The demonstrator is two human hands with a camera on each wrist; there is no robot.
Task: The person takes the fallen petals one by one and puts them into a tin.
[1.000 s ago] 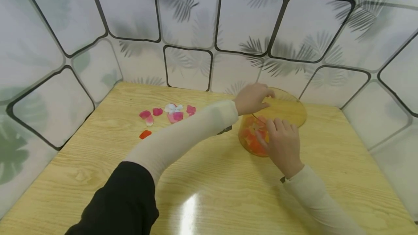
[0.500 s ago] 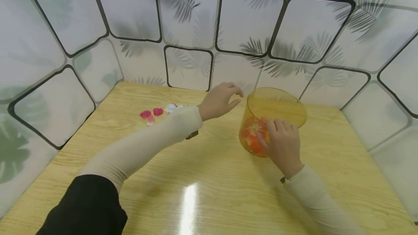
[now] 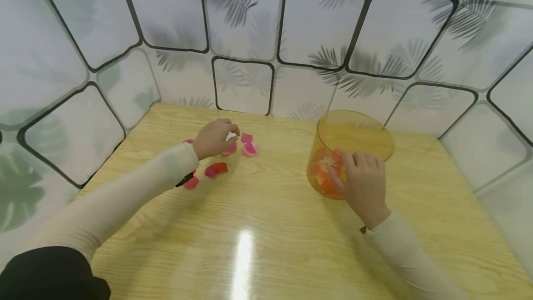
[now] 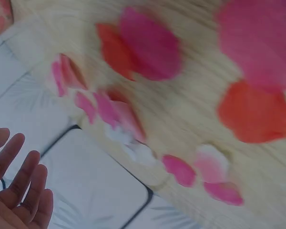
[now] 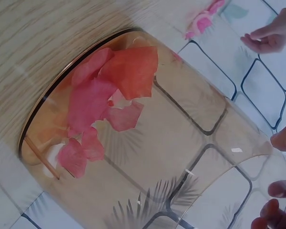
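Observation:
My left hand (image 3: 214, 139) hovers over loose flower petals at the table's left, fingers loosely bent and nothing held; the left wrist view shows its fingers spread. Below and around it lie a red petal (image 3: 220, 167), a magenta petal (image 3: 211, 172) and pink petals (image 3: 251, 149). White petals (image 4: 128, 145) show in the left wrist view. At the right stands a see-through amber container (image 3: 358, 135), open at the top, with red and pink petals (image 5: 90, 102) in its bottom. My right hand (image 3: 364, 186) holds the container's near right side by the rim, thumb in front of its wall.
Everything stands on a light wood-grain table (image 3: 270, 226). A padded-looking panel wall (image 3: 241, 87) with leaf prints encloses the back and both sides, close behind the container. A bright light reflection (image 3: 243, 263) lies on the front of the table.
My empty left hand has moved left from above the container's mouth to over the loose petals. The right hand and the container have stayed in place.

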